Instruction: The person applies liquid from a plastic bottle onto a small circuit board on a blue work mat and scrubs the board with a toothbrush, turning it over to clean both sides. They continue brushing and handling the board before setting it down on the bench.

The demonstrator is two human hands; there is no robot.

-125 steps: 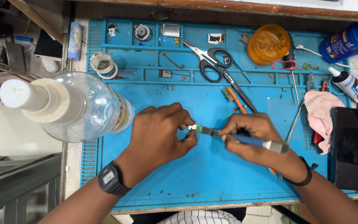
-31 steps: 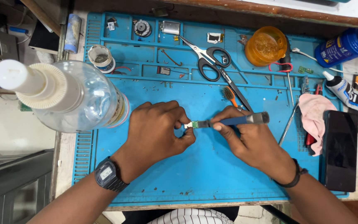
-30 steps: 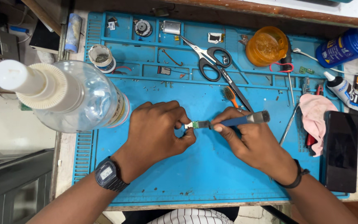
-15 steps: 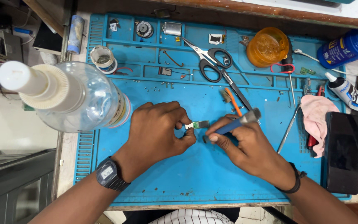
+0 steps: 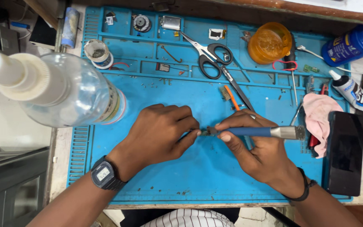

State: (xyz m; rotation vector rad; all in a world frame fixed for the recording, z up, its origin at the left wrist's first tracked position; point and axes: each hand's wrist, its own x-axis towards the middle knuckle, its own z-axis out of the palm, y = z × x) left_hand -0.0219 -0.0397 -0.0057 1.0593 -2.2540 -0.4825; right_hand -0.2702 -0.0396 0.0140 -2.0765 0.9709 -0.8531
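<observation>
Head view: the left hand (image 5: 160, 132) pinches a very small part (image 5: 203, 132) between thumb and fingertips, at the middle of the blue work mat (image 5: 148, 176) that lies on the counter. The part is tiny, greenish and dark, mostly hidden by the fingers — its exact shape I cannot tell. The right hand (image 5: 259, 151) is closed around a small brush (image 5: 253, 132) with a blue handle and a silver metal end; the brush lies almost level, and its tip touches the small part just beside the left fingertips. The left wrist carries a dark digital watch (image 5: 103, 174), the right wrist a black band (image 5: 303, 191).

Around the hands: a clear glass bottle (image 5: 72, 94) with a white pump top stands at the left edge of the mat, near the left hand. Black-handled scissors (image 5: 213, 59) lie in the upper part of the mat, and an orange brush (image 5: 228, 94) lies just above the right hand. An orange round container (image 5: 269, 42) sits further up — a pink cloth (image 5: 320, 120) and a black phone (image 5: 343, 153) lie at the right.
</observation>
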